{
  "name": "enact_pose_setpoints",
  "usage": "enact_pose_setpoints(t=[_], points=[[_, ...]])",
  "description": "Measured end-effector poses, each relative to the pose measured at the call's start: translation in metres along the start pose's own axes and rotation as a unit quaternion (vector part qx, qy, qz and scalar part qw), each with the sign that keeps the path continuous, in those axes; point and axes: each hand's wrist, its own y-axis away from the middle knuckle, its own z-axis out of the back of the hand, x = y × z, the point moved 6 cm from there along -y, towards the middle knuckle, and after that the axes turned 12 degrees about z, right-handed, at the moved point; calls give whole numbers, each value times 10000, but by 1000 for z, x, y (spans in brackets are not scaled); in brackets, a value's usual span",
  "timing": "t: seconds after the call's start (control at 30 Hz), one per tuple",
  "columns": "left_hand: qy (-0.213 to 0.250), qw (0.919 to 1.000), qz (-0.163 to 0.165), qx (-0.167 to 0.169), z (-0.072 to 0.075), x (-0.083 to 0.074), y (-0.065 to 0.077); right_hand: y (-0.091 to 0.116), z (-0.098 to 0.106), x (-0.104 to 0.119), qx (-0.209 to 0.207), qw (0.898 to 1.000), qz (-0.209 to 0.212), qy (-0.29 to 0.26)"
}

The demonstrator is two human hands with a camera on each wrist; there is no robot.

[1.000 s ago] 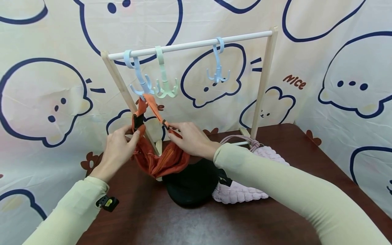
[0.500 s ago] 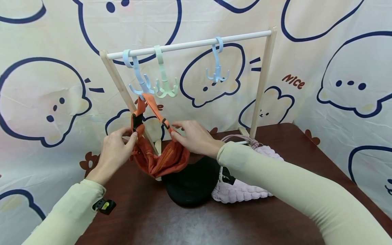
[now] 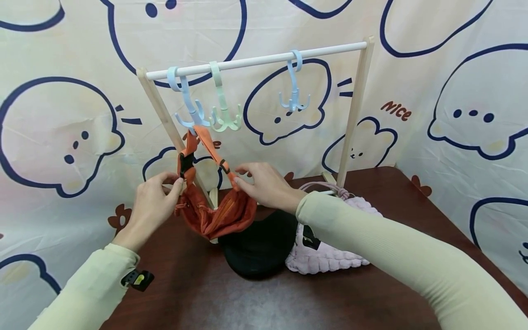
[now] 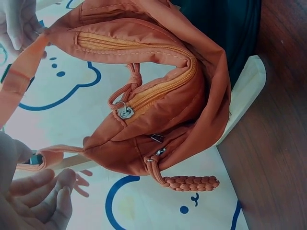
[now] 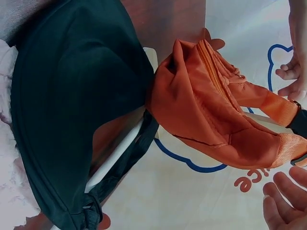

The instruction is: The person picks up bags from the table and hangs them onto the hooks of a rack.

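An orange waist bag hangs by its strap from the left blue multi-prong hook. Its zippered pouch sags in a curve, and a braided pull dangles from one zip. On the left side, my left hand is at the strap just below the black buckle, thumb and fingers loosely bent around that spot. My right hand is on the other side, its thumb tip at the lower strap end and its fingers apart. In the right wrist view, the right fingers are spread beside the strap.
A white rail on wooden posts also carries a green hook and another blue hook. Below, a black bag and a fluffy pink bag sit on the dark brown table. Patterned cloth stands behind.
My right hand has loosened from the strap and shifted slightly right, its fingers parting. My left hand has eased slightly down and left. The bag hangs nearly unchanged.
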Motion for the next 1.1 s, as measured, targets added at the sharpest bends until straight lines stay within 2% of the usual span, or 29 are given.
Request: enact_pose_setpoints(t=[0.37,0.87,1.1], points=[[102,9995,-147,-261,3,2,5,9,5,-5,-123,9998,139,84],[161,9989,-224,-367,3,1,16,26,15,-12,-354,9992,154,-24],[172,9982,-364,-434,3,-1,21,32,19,-10,-488,9982,335,-1]])
